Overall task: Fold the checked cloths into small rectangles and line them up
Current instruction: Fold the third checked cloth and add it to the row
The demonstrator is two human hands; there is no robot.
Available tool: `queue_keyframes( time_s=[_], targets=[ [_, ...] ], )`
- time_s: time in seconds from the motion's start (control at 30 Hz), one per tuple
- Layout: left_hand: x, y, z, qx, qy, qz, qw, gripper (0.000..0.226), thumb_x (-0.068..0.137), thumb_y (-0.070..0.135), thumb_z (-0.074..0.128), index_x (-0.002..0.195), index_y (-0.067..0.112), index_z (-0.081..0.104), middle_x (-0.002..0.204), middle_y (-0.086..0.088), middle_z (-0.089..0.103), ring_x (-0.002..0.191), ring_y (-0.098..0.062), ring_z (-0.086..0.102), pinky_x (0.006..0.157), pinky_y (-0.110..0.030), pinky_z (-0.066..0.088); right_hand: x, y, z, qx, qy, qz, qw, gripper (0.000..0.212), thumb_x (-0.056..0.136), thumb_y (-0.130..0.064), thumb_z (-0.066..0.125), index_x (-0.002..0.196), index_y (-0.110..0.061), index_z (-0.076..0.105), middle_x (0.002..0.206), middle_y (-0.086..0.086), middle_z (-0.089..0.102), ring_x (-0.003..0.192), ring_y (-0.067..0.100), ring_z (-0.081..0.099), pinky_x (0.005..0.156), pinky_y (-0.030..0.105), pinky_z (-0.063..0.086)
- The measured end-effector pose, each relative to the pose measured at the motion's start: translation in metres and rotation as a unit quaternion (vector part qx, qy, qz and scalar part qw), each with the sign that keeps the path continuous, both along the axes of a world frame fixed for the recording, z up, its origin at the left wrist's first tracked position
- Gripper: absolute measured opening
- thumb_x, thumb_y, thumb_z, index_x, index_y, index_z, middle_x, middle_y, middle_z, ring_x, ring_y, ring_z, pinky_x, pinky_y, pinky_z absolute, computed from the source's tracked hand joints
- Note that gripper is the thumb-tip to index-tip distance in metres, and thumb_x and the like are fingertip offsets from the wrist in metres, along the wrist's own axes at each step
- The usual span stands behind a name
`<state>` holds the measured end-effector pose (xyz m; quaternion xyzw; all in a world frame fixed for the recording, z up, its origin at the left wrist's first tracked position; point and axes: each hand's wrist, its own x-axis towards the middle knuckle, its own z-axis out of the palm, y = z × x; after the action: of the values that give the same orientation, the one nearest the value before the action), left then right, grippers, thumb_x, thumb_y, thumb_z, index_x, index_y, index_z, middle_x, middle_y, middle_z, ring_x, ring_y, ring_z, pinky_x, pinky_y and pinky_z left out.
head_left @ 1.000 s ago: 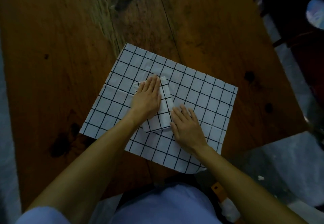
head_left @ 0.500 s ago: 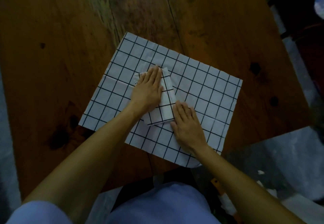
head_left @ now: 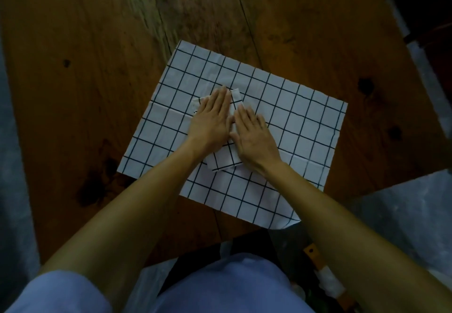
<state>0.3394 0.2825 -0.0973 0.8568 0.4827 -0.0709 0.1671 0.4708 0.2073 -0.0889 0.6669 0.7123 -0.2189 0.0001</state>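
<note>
Nearest in view are the blue sleeves and lap, and by the right forearm an orange-handled tool [head_left: 315,259] with a white-wrapped part lies off the table [head_left: 73,92] edge, clear of the work.

On the table, a flat cloth [head_left: 293,121] lies spread, its near right corner hanging over the edge. On its middle sits the folded cloth [head_left: 223,159], a small rectangle. Both hands press it with straight fingers, so neither grip holds anything: the left hand [head_left: 210,121] covers its left and far part, the right hand [head_left: 254,136] its right edge, thumbs nearly touching.

Risks, as I judge them:
- The fold may spring open once the palms lift, since the cloth looks light and the far corner by the left fingertips already stands a little proud.
- Sliding the folded piece away could drag the flat cloth with it, and the overhanging corner would help pull that cloth off the table.
- Matching checks make the two layers easy to confuse when picking up; a pinch could catch both.

Farther off the wood is bare, with dark knots right and left; nothing blocks a line-up spot there.
</note>
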Motion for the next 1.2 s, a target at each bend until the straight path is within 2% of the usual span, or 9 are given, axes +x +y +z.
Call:
queue_keyframes(
  time_s=[0.17, 0.43, 0.5, 0.57, 0.63, 0.7, 0.87, 1.1, 1.2],
  targets=[
    [0.0, -0.001, 0.002, 0.01, -0.012, 0.007, 1.0, 0.059, 0.102, 0.038, 0.012, 0.149, 0.009, -0.007, 0.158, -0.006, -0.012, 0.144, -0.016, -0.013, 0.116, -0.032, -0.011, 0.004, -0.055, -0.007, 0.039, -0.026, -0.005, 0.999, 0.063, 0.1, -0.041, 0.017, 0.148, 0.0, 0.016, 0.157, 0.016, 0.012, 0.146, 0.027, 0.006, 0.119, 0.039, -0.001],
    [-0.002, -0.001, 0.004, 0.006, -0.035, 0.0, 0.999, 0.059, 0.102, 0.039, 0.012, 0.149, 0.009, -0.009, 0.158, -0.006, -0.014, 0.144, -0.016, -0.014, 0.116, -0.032, -0.012, 0.01, -0.1, -0.005, 0.043, -0.085, 0.015, 0.995, 0.058, 0.1, -0.039, 0.024, 0.148, -0.005, 0.024, 0.156, 0.014, 0.022, 0.145, 0.031, 0.019, 0.115, 0.046, 0.013],
    [-0.001, -0.001, 0.005, -0.008, -0.031, 0.004, 0.999, 0.06, 0.101, 0.04, 0.012, 0.148, 0.01, -0.01, 0.157, -0.006, -0.015, 0.144, -0.015, -0.016, 0.114, -0.032, -0.014, 0.011, -0.098, 0.001, 0.071, -0.063, 0.004, 0.996, 0.056, 0.099, -0.039, 0.028, 0.143, -0.006, 0.036, 0.151, 0.012, 0.034, 0.141, 0.032, 0.029, 0.115, 0.045, 0.015],
    [0.0, 0.0, 0.006, -0.016, -0.03, 0.012, 0.999, 0.06, 0.101, 0.039, 0.014, 0.149, 0.01, -0.008, 0.158, -0.006, -0.014, 0.144, -0.016, -0.015, 0.115, -0.035, -0.012, 0.011, -0.086, 0.011, 0.118, -0.015, -0.028, 0.993, 0.046, 0.097, -0.034, 0.035, 0.132, -0.008, 0.051, 0.134, 0.011, 0.055, 0.128, 0.032, 0.048, 0.113, 0.047, 0.028],
    [0.003, 0.002, 0.01, -0.006, -0.053, 0.025, 0.998, 0.062, 0.1, 0.036, 0.027, 0.15, 0.011, 0.003, 0.159, -0.006, 0.001, 0.146, -0.02, -0.005, 0.116, -0.042, 0.0, 0.01, -0.061, 0.021, 0.152, 0.039, -0.085, 0.984, 0.036, 0.095, -0.026, 0.045, 0.125, -0.009, 0.057, 0.108, 0.007, 0.065, 0.103, 0.026, 0.059, 0.096, 0.047, 0.044],
    [0.005, 0.005, 0.016, 0.021, -0.085, 0.031, 0.996, 0.062, 0.092, 0.032, 0.047, 0.146, 0.016, 0.021, 0.149, -0.005, 0.025, 0.141, -0.022, 0.014, 0.11, -0.043, 0.014, 0.008, -0.032, 0.027, 0.143, 0.086, -0.155, 0.974, 0.036, 0.093, -0.021, 0.051, 0.127, -0.012, 0.056, 0.096, 0.003, 0.066, 0.088, 0.021, 0.06, 0.083, 0.042, 0.048],
    [0.006, 0.014, 0.015, 0.001, -0.131, 0.094, 0.987, 0.073, 0.079, 0.033, 0.066, 0.142, 0.024, 0.03, 0.137, -0.003, 0.04, 0.128, -0.023, 0.031, 0.103, -0.037, 0.016, -0.003, 0.034, 0.021, 0.08, 0.151, -0.249, 0.953, 0.04, 0.095, -0.03, 0.049, 0.131, -0.013, 0.049, 0.107, 0.007, 0.063, 0.098, 0.023, 0.058, 0.086, 0.041, 0.05],
    [0.009, 0.022, 0.022, -0.054, -0.153, 0.132, 0.978, 0.084, 0.078, 0.032, 0.068, 0.147, 0.022, 0.021, 0.135, -0.009, 0.037, 0.126, -0.026, 0.03, 0.105, -0.039, 0.017, -0.005, 0.063, 0.016, 0.013, 0.132, -0.309, 0.942, 0.019, 0.092, -0.037, 0.053, 0.098, -0.02, 0.06, 0.096, 0.002, 0.065, 0.088, 0.02, 0.062, 0.075, 0.037, 0.053],
    [0.009, 0.022, 0.023, -0.065, -0.155, 0.149, 0.974, 0.083, 0.079, 0.036, 0.066, 0.147, 0.023, 0.021, 0.138, -0.007, 0.035, 0.128, -0.024, 0.028, 0.104, -0.039, 0.019, 0.0, 0.064, 0.02, -0.011, 0.197, -0.319, 0.927, 0.017, 0.092, -0.033, 0.057, 0.095, -0.017, 0.063, 0.094, 0.0, 0.065, 0.086, 0.015, 0.06, 0.073, 0.031, 0.051]
  ],
)
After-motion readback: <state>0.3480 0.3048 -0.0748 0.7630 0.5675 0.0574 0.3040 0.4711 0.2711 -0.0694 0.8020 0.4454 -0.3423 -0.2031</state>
